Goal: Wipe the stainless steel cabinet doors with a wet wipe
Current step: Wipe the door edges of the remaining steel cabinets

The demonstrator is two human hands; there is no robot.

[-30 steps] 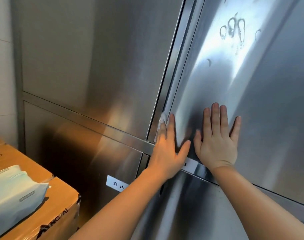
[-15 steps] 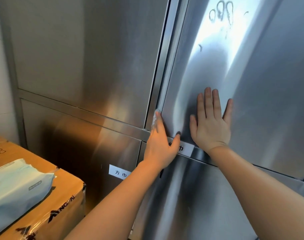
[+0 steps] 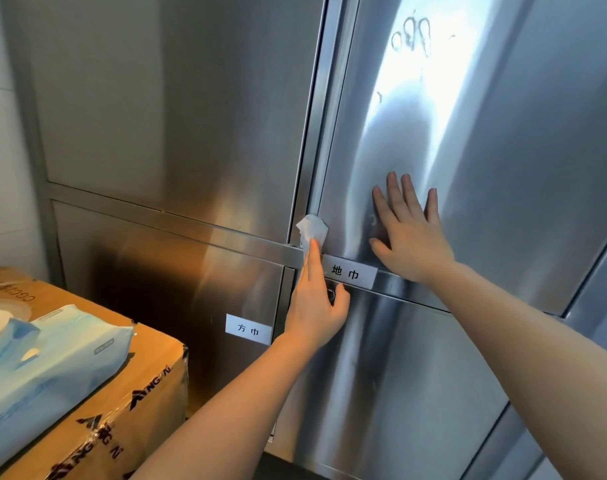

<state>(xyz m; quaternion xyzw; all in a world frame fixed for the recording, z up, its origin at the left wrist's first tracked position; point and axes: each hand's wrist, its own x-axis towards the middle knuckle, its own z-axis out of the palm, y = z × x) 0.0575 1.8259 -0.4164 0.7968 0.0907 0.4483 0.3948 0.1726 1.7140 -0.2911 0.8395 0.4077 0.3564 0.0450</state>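
Now left hand (image 3: 314, 303) presses wet wipe (image 3: 312, 230) against cabinet door (image 3: 485, 150).

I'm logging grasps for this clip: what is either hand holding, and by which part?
The left hand presses the wet wipe under straight fingertips at its lower edge. The right hand lies flat on the door, holding nothing.

You see four steel door panels: upper left (image 3: 177, 98), lower left (image 3: 163, 271), upper right (image 3: 503, 133), lower right (image 3: 416, 393). Two white labels: one (image 3: 248, 329) on lower left, one (image 3: 350, 273) at right seam. Two hands of yours: left hand (image 3: 314, 306), right hand (image 3: 407, 233). One wipe (image 3: 312, 230). One wipe pack (image 3: 46, 355). One cardboard box (image 3: 136, 403).
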